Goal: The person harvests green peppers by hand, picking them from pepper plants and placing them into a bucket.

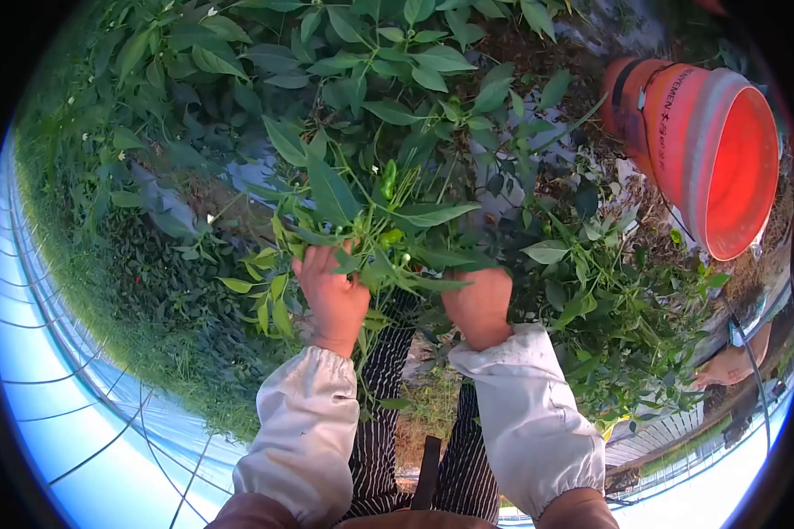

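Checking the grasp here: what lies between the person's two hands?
In the head view, long green leaves and thin stems fill the gap between the left hand and right hand.

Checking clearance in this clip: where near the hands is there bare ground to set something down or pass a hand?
Bare soil shows between the plant's leaves and the orange bucket; a small ground patch lies between the striped trouser legs. Around the left hand and right hand it is crowded: dense leaves close over both.
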Tool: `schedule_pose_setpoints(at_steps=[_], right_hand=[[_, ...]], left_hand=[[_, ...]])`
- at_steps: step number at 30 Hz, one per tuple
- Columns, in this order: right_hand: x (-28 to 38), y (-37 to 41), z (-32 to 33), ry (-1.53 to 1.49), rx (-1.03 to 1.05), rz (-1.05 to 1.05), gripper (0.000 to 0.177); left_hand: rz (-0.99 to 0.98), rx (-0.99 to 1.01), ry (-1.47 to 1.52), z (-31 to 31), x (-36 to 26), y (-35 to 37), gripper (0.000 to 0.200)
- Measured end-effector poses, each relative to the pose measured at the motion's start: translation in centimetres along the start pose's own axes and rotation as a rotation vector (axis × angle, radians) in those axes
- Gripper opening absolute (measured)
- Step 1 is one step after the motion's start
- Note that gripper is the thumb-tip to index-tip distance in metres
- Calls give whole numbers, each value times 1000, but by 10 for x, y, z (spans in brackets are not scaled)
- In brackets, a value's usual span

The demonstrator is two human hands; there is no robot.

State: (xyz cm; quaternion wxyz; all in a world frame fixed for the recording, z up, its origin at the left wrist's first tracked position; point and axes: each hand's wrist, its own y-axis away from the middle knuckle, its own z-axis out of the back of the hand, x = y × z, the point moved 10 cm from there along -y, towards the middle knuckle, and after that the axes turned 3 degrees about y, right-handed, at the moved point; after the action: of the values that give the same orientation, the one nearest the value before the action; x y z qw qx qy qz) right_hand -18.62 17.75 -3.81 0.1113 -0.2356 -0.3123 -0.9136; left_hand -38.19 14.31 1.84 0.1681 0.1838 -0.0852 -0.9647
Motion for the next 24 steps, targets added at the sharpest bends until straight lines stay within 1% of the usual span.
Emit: schedule_pose_setpoints(at_steps=[1, 2, 4, 5, 6, 8, 10, 12, 13, 15, 16, 18, 19, 21, 22, 24], right_hand=[[-8, 6, 3, -18, -9, -52, 12], [-11, 14, 5, -12, -3, -43, 12], [-31, 33, -11, -178, 199, -159, 17], [-38, 33, -6, -412, 220, -208, 25], [-38, 29, -1, -399, 224, -200, 25], [-53, 14, 26, -734, 8, -334, 29], [-27, -21, 25, -726, -34, -250, 31], [-2, -58, -4, -501, 91, -163, 33], [10, -73, -10, -501, 94, -150, 33], [17, -84, -34, -216, 257, -276, 34], [24, -85, -37, -215, 259, -266, 34], [27, -84, -41, -73, 297, -280, 36], [28, -78, -41, -66, 298, -278, 36], [53, -64, -18, -8, 113, 7, 38], [55, -58, -20, 0, 116, 15, 38], [82, -44, -17, 132, 32, 230, 34]], left_hand=[[7, 4, 47, 0, -7, 7, 47], [18, -1, 48, -2, -9, 13, 47], [45, -8, 11, -15, -8, 30, 41], [149, 51, 80, -28, 1, 42, 40], [160, 43, 87, -34, 4, 49, 40], [164, 68, 209, -49, 7, 65, 44], [140, 32, 215, -48, -3, 68, 47], [161, 38, 277, -50, -4, 71, 49], [167, 26, 273, -51, -2, 71, 49], [83, -59, 272, -43, -8, 70, 44], [88, -67, 268, -42, -6, 69, 44], [120, -32, 262, -47, -4, 72, 42], [125, -35, 266, -49, -3, 75, 42], [181, -54, 267, -53, 0, 79, 39], [189, -61, 272, -55, -1, 80, 39], [272, 38, 351, -67, 0, 83, 34]])
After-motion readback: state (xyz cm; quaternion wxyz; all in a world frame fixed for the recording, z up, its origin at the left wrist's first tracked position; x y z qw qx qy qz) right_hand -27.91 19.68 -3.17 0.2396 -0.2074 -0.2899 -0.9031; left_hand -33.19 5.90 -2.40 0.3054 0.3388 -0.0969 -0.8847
